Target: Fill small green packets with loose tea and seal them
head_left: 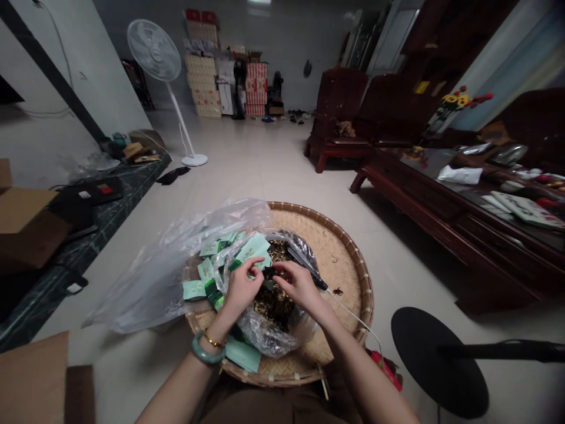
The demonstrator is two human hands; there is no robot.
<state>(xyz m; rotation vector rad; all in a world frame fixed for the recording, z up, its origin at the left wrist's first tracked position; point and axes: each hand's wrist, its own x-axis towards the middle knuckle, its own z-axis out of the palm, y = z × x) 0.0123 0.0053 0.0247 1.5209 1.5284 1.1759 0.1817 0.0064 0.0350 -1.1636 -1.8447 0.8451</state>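
My left hand [244, 284] and my right hand [299, 287] meet over a clear plastic bag [270, 338]. Their fingertips pinch a small dark piece [268, 272], too small to make out. Loose dark and yellowish dried bits [276, 309] fill the bag under my hands. Light-green paper packets [253, 247] lie by my left fingers, partly in the plastic. More green packets [194, 290] are heaped to the left. Beside my right hand rests a black long-handled tool [318, 281] with a white cord. All this lies on a round woven bamboo tray [342, 247].
A large clear plastic sheet [145, 280] spills over the tray's left side. A black round stand base [435, 359] is at right, near a dark wooden table [424, 215]. A white fan [154, 50] stands ahead; a cardboard box [26, 215] is at left.
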